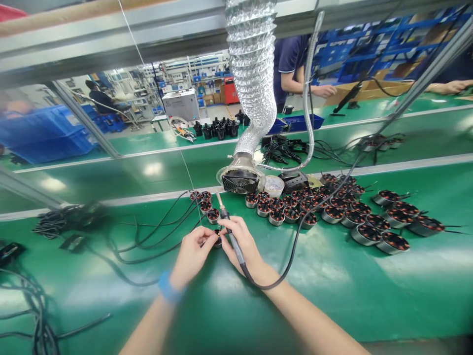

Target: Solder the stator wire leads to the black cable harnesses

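In my right hand (242, 244) is a soldering iron (233, 241), its tip pointing up and away from me. The right thumb and fingertips also reach down to a small round motor stator (218, 241), mostly hidden under my fingers. My left hand (195, 251) is closed in a pinch at the stator's left side. A thin solder wire (187, 167) hangs from above and runs down into the left fingers. Just beyond the hands, a few more stators (213, 215) with copper windings stand on the green bench (306, 296), black cables leading to them.
Many stators (291, 213) stand in rows to the right. Behind them are a fume extractor (241, 181) on a foil duct (253, 64) and a white tub (274, 185). Black cables (40, 315) lie at left. Across the bench, a person's hand (324, 91) is near a cardboard box (384, 91).
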Demonstrator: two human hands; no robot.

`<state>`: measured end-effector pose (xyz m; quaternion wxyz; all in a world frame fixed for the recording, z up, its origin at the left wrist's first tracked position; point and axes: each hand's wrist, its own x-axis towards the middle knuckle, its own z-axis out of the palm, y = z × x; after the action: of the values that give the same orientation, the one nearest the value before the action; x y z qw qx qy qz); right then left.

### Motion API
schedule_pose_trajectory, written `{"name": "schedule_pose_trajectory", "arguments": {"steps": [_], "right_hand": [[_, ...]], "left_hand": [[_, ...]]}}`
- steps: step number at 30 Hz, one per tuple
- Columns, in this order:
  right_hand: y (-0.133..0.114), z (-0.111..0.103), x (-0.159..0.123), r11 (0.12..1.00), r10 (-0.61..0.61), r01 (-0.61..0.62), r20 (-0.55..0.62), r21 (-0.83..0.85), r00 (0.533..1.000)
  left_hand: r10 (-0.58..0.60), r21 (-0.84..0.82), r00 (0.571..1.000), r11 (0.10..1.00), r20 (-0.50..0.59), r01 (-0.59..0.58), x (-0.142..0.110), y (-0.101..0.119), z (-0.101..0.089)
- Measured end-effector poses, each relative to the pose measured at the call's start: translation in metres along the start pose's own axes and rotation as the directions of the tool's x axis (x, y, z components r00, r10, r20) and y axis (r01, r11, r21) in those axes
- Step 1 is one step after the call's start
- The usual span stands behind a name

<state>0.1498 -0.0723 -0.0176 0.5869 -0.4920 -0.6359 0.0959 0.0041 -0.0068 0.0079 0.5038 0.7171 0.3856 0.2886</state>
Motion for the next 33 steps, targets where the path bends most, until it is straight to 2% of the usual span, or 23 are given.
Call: {"name": "schedule_pose_trajectory", "arguments": {"steps": [4,7,11,14,16,20,26,33], "right_hand": [[0.003,0.001,-0.004,0.995,-0.038,0.040,0.025,-0.097,0.999],[0.002,-0.001,-0.003,0.992,-0.042,0.042,0.002,-0.118,0.999],[-0.006,-0.015,0.000,0.995,0.044,-0.055,-0.138,-0.078,0.989],[-0.009,-0.025,-0.001,0.988,0.147,-0.154,-0.285,-0.001,0.947],[-0.008,-0.029,-0.004,0.982,0.186,-0.164,-0.332,0.095,0.925],[-0.006,-0.028,-0.011,0.970,0.200,-0.144,-0.301,0.198,0.933],[-0.007,-0.027,-0.012,0.967,0.201,-0.152,-0.246,0.203,0.948],[-0.007,-0.027,-0.011,0.974,0.181,-0.141,-0.239,0.176,0.954]], "left_hand": [[-0.029,-0.101,1.000,0.994,-0.008,0.028,0.002,-0.002,0.003],[-0.032,-0.112,0.999,0.993,-0.043,0.027,0.003,-0.005,0.006],[-0.054,-0.112,0.996,0.993,-0.065,0.047,0.004,-0.006,0.008],[-0.063,-0.121,0.996,0.991,-0.063,0.055,0.004,-0.005,0.008],[-0.061,-0.129,0.996,0.990,-0.064,0.052,0.005,-0.004,0.007],[-0.060,-0.136,0.996,0.989,-0.063,0.051,0.006,-0.005,0.006],[-0.078,-0.115,0.994,0.991,-0.079,0.069,0.007,-0.006,0.007],[-0.085,-0.105,0.992,0.992,-0.094,0.075,0.006,-0.006,0.007]]}}
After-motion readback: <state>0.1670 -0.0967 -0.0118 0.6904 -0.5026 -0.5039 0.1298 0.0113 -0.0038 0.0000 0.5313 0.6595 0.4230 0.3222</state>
